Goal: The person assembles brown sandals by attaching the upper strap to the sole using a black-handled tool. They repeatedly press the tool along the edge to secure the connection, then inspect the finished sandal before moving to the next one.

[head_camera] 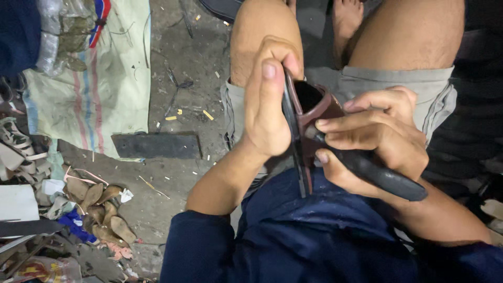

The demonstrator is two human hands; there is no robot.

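Note:
My left hand [267, 99] grips a dark red-brown shoe [314, 107] by its black sole, held on edge over my lap with the opening facing up. My right hand [377, 136] is closed around a black-handled tool [377, 175], whose tip is pressed against the shoe's side near the sole. Both forearms come out of dark blue sleeves. My bare knees in grey shorts lie just beyond the shoe.
A striped light green sack [99, 89] lies on the dirty concrete floor at the left. A dark rectangular slab [157, 145] sits beside it. Several tan leather sole pieces [102, 209] and scraps are piled at lower left, with sandals [15, 141] at the left edge.

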